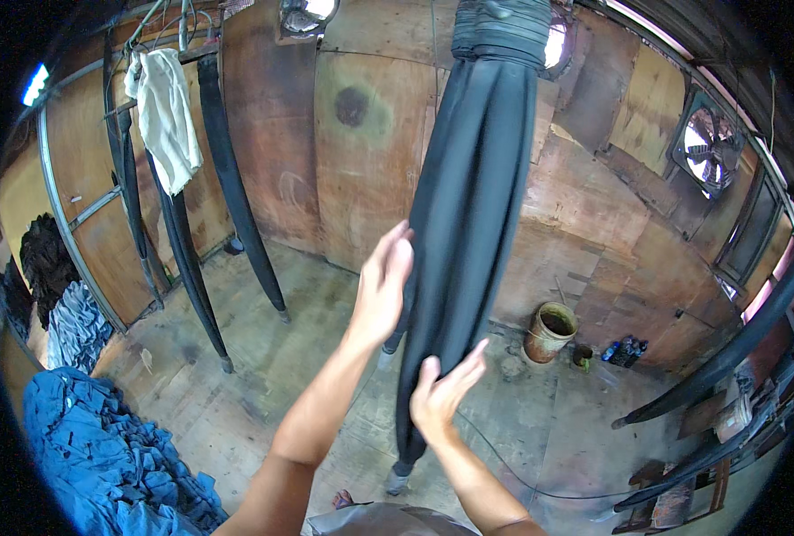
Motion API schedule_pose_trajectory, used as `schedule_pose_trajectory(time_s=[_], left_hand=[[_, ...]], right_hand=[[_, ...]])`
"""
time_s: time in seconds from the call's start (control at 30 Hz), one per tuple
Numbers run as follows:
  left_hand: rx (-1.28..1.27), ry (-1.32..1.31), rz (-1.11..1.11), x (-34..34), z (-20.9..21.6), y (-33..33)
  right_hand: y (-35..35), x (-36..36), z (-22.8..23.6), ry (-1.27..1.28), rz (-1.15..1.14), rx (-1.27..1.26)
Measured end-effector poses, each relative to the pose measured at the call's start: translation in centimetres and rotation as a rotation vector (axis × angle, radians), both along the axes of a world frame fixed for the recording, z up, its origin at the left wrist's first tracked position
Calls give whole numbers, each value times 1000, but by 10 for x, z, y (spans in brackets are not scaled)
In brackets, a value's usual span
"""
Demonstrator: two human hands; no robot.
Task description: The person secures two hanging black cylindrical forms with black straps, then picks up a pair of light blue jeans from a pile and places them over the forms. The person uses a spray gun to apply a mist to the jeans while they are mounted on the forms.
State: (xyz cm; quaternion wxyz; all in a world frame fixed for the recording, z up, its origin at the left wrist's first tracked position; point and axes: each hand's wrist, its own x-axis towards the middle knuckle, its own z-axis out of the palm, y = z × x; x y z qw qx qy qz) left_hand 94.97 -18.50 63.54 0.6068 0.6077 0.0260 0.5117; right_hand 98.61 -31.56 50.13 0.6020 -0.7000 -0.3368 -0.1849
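A long black cloth-like tube (468, 179) hangs in front of me, tapering downward, with lengthwise folds. Around its top is a gathered, wrinkled grey-blue band (501, 36); a small greyish tip (397, 482) ends it near the floor. My left hand (385, 279) is raised along the tube's left edge, fingers stretched out and pressed to nothing I can make out. Lower down, my right hand (443, 390) lies against the tube's front with thumb and fingers apart. Part of a second dark tip (388, 348) shows behind the tube. Neither hand grips the tube.
Several similar black tubes hang at left (236, 188) and right (727, 366). A white cloth (166, 121) hangs at upper left. Blue garments (111, 456) are heaped at lower left. A dirty bucket (550, 332) stands by the wooden wall; a cable (540, 491) crosses the floor.
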Motion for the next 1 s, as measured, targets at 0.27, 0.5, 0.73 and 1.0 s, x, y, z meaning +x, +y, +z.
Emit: schedule_pose_trajectory(time_s=[0.27,0.5,0.73,1.0], left_hand=[[375,295,388,-33,3,16],[302,292,-77,-42,6,120],[83,294,27,16,-16,141],[-27,273,-139,60,-31,127]], right_hand=[[-6,7,-12,-277,520,-154],[7,171,25,28,131,12],[-4,234,-7,411,778,-229],[-32,216,-25,271,471,-283]])
